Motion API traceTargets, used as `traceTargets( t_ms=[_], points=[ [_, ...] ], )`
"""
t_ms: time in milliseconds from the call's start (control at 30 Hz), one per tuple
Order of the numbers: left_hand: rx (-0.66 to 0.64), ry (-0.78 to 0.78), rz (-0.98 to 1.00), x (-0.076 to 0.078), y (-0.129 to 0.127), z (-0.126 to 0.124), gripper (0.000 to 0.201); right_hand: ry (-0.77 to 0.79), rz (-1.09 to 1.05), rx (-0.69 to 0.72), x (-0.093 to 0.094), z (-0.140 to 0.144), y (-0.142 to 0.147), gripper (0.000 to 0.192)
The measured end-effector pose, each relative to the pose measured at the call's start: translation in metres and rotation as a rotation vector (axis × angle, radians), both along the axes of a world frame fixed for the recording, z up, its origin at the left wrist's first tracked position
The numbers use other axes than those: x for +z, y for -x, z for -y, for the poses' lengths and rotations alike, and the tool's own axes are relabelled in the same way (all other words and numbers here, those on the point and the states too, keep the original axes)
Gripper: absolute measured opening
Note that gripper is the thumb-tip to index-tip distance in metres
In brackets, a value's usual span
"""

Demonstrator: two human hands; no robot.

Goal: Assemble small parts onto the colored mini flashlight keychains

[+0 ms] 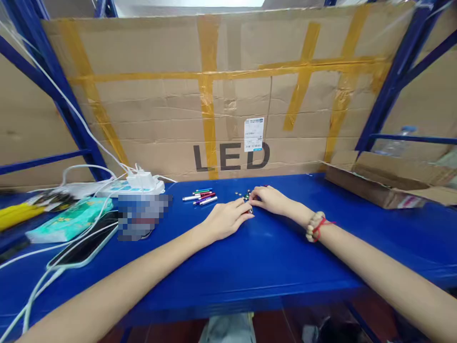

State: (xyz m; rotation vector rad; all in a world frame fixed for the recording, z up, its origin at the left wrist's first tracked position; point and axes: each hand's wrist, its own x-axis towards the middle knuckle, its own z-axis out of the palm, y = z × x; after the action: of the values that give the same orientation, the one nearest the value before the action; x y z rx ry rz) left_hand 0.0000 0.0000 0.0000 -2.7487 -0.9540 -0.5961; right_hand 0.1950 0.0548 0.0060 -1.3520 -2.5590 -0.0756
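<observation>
It is bright, with a white glow (189, 4) up at 12 o'clock. The blue table (214, 271) has a soft shine near 5 o'clock. The floor (273, 328) near 6 o'clock is dark. The yellow thing (19, 216) at 9 and the bottle (394, 146) at 3 look blurry. Blue posts (386, 100) at 10 and 2 look slanted. Little squares (141, 216) cover a spot at 8.

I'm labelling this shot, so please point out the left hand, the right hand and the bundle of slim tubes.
Left hand (228, 219): head view, back of the hand.
Right hand (270, 198): head view, back of the hand.
Slim tubes (204, 196): head view, mid-bundle.
</observation>
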Motion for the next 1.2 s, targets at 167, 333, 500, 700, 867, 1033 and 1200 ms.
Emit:
traceTargets(
  t_ms=[167,333,500,700,867,1033,1200],
  points=[
    [0.032,0.017,0.053,-0.0009,0.0020,0.0040,0.013,-0.046,-0.005,0.030,0.0003,0.0033,0.0027,0.026],
    [0.043,0.090,0.116,0.0000,0.0007,0.0034,0.013,-0.069,-0.030,0.093,0.0016,0.0047,0.0036,0.022],
    [0.036,0.150,0.206,0.0008,0.0014,0.0034,0.012,-0.117,-0.004,0.125,0.0038,0.0066,0.0048,0.020],
    [0.048,0.164,0.235,0.0023,0.0005,0.0033,0.011,-0.082,-0.043,0.101,0.0066,0.0058,0.0041,0.019],
    [0.021,0.147,0.231,0.0009,0.0015,0.0033,0.011,-0.027,-0.070,0.074,0.0046,0.0032,0.0028,0.021],
    [0.011,0.144,0.239,0.0001,0.0017,0.0035,0.011,-0.072,-0.021,0.027,0.0052,0.0043,0.0032,0.023],
    [0.043,0.209,0.270,0.0014,0.0011,0.0017,0.011,-0.094,-0.009,0.001,0.0085,0.0042,0.0014,0.023]
  ],
)
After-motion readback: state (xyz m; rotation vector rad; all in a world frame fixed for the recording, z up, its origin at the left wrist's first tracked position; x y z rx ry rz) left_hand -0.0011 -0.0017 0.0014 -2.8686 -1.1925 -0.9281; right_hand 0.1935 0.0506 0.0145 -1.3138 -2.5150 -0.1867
